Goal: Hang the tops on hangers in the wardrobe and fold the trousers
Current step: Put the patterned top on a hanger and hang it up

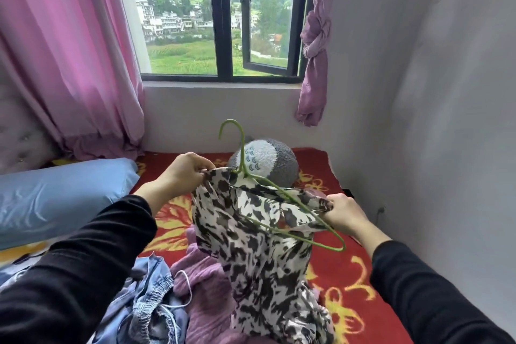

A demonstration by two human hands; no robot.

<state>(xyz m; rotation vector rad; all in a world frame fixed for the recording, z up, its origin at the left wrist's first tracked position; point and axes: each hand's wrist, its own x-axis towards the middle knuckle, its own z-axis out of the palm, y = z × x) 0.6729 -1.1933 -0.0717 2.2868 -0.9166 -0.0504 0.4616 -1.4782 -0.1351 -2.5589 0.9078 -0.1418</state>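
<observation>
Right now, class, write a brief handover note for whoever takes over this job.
Left hand pinches the patterned top at one shoulder; right hand grips its other side over the green hanger.
Denim trousers and a purple garment lie crumpled on the bed.
Done: hanger partly inside top.
Left: seat top, hang it, fold trousers.
Wardrobe unseen.

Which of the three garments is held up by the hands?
The black-and-white patterned top, gripped by the left hand and right hand; the purple garment and denim trousers lie on the bed.
</observation>
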